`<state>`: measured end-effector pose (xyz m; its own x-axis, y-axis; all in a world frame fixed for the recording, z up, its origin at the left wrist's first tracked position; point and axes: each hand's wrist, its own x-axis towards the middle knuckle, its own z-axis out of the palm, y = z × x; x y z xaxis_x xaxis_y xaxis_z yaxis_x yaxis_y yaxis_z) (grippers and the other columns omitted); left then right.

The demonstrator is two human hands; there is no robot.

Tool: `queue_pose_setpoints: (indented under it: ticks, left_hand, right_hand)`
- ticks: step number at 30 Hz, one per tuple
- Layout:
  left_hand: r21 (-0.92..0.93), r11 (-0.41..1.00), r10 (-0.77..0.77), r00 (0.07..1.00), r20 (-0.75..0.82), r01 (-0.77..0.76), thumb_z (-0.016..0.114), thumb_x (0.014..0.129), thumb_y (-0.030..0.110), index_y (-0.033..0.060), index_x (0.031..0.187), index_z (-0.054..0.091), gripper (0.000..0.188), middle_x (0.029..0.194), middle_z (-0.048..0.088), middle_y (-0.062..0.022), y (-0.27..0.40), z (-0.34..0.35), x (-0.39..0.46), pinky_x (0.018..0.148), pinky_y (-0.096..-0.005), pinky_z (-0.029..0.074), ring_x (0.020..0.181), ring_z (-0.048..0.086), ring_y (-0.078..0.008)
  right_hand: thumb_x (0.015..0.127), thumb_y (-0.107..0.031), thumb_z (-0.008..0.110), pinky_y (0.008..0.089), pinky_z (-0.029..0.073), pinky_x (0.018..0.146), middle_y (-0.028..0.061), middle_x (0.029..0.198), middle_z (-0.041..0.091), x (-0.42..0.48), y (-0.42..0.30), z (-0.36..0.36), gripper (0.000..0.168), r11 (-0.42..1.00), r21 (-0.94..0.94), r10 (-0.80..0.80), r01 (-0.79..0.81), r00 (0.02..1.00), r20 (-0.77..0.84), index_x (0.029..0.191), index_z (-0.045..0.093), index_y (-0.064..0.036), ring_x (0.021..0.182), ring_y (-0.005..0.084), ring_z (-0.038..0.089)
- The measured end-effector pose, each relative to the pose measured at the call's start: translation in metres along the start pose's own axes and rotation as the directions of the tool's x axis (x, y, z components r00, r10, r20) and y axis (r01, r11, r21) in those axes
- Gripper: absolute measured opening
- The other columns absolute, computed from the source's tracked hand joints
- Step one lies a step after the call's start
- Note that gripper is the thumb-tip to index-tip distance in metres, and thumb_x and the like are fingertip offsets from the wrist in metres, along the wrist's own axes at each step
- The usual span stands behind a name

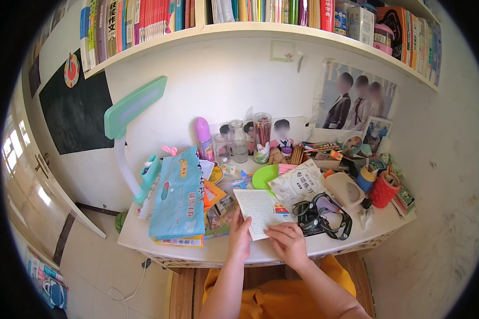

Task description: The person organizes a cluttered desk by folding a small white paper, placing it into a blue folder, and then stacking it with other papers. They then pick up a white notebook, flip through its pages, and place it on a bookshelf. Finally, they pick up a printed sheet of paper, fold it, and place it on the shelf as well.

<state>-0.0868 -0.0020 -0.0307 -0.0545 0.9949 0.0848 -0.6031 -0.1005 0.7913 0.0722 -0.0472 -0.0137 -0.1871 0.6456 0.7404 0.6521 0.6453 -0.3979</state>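
Above the desk's front edge, my left hand [240, 233] grips a thin white booklet [257, 209] by its left side, thumb on top. Small print or ruled lines cover the booklet's upper face. My right hand [289, 243] rests its fingers on the lower right corner of the same booklet; whether they pinch it is unclear. Just past its right edge lies a small red and blue card [280, 209]. A black lanyard-like strap [323, 217] is heaped to the right. Behind the booklet lie a white workbook [299, 181] and a bright green plate-like object [264, 176].
A blue document bag [177, 199] lies on papers at the left, by a mint desk lamp [135, 107]. Glass jars [238, 143] and a tall pencil container [262, 139] stand at the back. A lidded box [345, 189] and red pen holder [384, 189] occupy the right. A bookshelf [263, 28] overhangs the desk.
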Motion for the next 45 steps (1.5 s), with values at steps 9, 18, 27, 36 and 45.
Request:
queue_pose_setpoints:
  ticks: [9, 18, 27, 36, 45]
  left_hand:
    - [0.154, 0.985, 0.047, 0.981, 0.187, -0.077, 0.048, 0.089, -0.002, 0.0055, 0.145, 0.036, 0.058, 0.12, 0.06, -0.0101, 0.022, -0.011, -0.017, 0.1, -0.0295, 0.037, 0.111, 0.055, -0.0161]
    - [0.245, 0.966, 0.063, 0.996, 0.07, -0.079, 0.047, 0.089, -0.003, 0.0074, 0.144, 0.037, 0.057, 0.122, 0.059, -0.012, 0.016, -0.024, -0.028, 0.098, -0.0303, 0.039, 0.111, 0.055, -0.0167]
    - [0.439, 0.886, 0.154, 0.988, 0.023, -0.148, 0.045, 0.091, -0.004, 0.0066, 0.146, 0.033, 0.057, 0.123, 0.058, -0.0128, 0.009, -0.034, -0.035, 0.098, -0.031, 0.04, 0.111, 0.054, -0.0166]
    - [0.652, 0.706, 0.283, 0.954, 0.099, -0.277, 0.05, 0.096, 0.005, 0.0056, 0.145, 0.033, 0.053, 0.106, 0.067, -0.0145, 0.004, -0.035, -0.038, 0.08, -0.0289, 0.048, 0.09, 0.063, -0.0177]
    - [0.736, 0.605, 0.32, 0.939, 0.127, -0.305, 0.057, 0.095, 0.017, 0.0047, 0.143, 0.036, 0.054, 0.1, 0.068, -0.0162, -0.001, -0.033, -0.038, 0.072, -0.0292, 0.049, 0.082, 0.065, -0.0188]
  right_hand:
    - [0.085, -0.012, 0.067, 0.0361, 0.048, 0.09, 0.0177, 0.131, 0.054, -0.013, 0.018, -0.005, 0.057, 0.883, 0.285, 0.392, -0.374, 0.92, -0.008, 0.136, 0.045, 0.001, 0.112, 0.0255, 0.055]
    - [0.096, -0.021, 0.057, 0.0303, 0.051, 0.07, 0.0172, 0.096, 0.067, -0.026, 0.012, 0.006, 0.036, 0.613, 0.566, 0.454, -0.551, 0.832, 0.318, 0.121, 0.05, 0.005, 0.081, 0.0182, 0.065]
    - [0.095, -0.02, 0.058, 0.0359, 0.046, 0.044, 0.0177, 0.063, 0.061, -0.01, -0.022, -0.009, 0.027, 0.655, 0.3, 0.584, -0.693, 0.717, 0.381, 0.104, 0.048, 0.004, 0.045, 0.0249, 0.061]
    - [0.097, -0.021, 0.057, 0.0282, 0.042, 0.046, 0.0079, 0.063, 0.058, -0.024, -0.008, 0.001, 0.027, 0.577, 0.467, 0.611, -0.67, 0.734, 0.298, 0.109, 0.051, 0.002, 0.046, 0.0112, 0.049]
    - [0.096, -0.013, 0.057, 0.0235, 0.042, 0.046, 0.0035, 0.08, 0.056, -0.024, -0.001, -0.019, 0.045, 0.308, 0.529, 0.535, -0.791, 0.604, 0.591, 0.136, 0.038, -0.005, 0.051, 0.0093, 0.048]
